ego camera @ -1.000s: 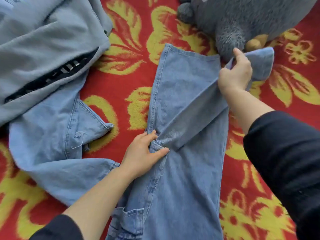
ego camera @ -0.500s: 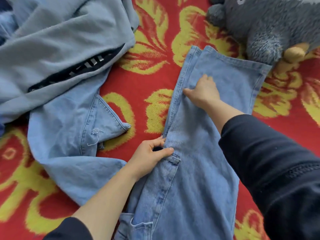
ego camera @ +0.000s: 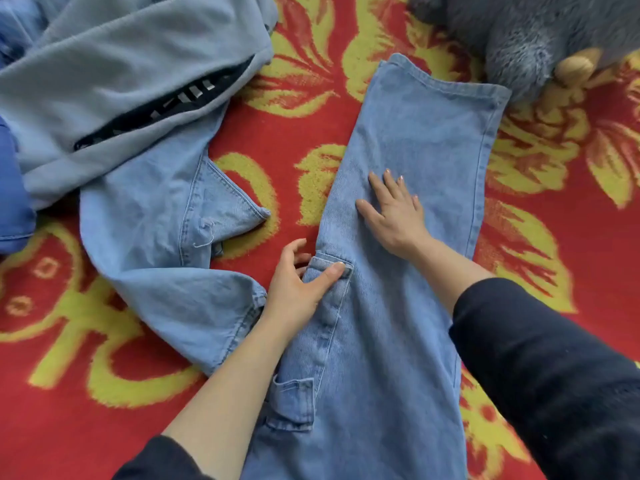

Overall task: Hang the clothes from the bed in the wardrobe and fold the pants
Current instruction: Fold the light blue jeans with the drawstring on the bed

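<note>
— Right hand (ego camera: 394, 216) has slid back from the left seam of the leg and is now planted mid-leg, palm down, fingers straight and spread. It grips nothing, it only presses.

— And the left hand (ego camera: 301, 289)?

— Same spot as before, on the left edge of the jeans (ego camera: 415, 133). Its thumb lies on top of a small denim flap (ego camera: 322, 260) and its fingers curl at the flap's edge, so it looks like a pinch holding that corner down.

— Where do the jeans lie?

— On the red and yellow blanket (ego camera: 104, 393). Their long axis runs from the near edge of the bed straight away towards the far edge. The hem (ego camera: 446, 83) is the far end, just beside the grey plush toy (ego camera: 519, 36). The waist end drops out of view at the near edge.

— So what does the next move turn on?

— On that axis, I'd say. The hem lies straight ahead of the right hand, up the leg, and that hand is nearer to it than the left. The leg looks smooth and ready to be folded back towards the person, with the left hand anchoring it.

— Anything in the way?

— A grey sweatshirt (ego camera: 121, 81) and a denim shirt (ego camera: 156, 237) sit towards the far left corner. The shirt's edge reaches the left wrist but is apart from the leg.
</note>
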{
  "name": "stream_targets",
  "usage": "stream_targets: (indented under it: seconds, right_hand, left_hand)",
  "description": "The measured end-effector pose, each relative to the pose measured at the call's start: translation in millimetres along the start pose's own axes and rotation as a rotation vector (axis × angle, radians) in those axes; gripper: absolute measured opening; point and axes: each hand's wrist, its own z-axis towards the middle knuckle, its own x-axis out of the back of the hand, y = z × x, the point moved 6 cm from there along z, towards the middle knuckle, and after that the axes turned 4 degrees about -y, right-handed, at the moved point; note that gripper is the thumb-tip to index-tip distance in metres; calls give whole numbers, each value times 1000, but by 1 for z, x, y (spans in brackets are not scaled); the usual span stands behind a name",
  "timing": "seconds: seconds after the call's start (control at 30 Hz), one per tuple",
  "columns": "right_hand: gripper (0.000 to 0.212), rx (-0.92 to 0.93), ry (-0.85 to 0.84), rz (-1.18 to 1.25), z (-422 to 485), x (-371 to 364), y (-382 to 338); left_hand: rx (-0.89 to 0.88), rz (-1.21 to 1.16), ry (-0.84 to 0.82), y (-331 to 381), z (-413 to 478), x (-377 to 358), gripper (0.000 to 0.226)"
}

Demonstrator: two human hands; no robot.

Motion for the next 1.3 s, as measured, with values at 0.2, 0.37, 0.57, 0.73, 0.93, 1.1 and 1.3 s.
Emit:
stream_targets:
  seconds: [0.2,0.37,0.57,0.73,0.93,1.1,1.3]
  right_hand:
    - [65,-153,-101,59,-148,-55,39]
    - [56,-114,-100,-228,-268,-99,35]
    - [63,-291,-93,-60,-363,-141,30]
    - [95,-695,144,412,-446,-175,23]
    - [40,-865,140,810,-507,-229,8]
    - [25,-816,63,936,-496,-224,21]
    - [19,-651,-356,1213,-550,-249,7]
  left_hand:
    - [58,436,-70,-38,-76,12,67]
    - [13,763,-72,-53,-118,34,44]
    - [56,396,-62,-97,-181,59,73]
    - [168,582,-35,-160,-248,87,79]
    - [322,609,-163,-193,-289,96,34]
    - [377,535,-429,-197,-307,91,37]
    - [544,338,-360,-227,-371,100,38]
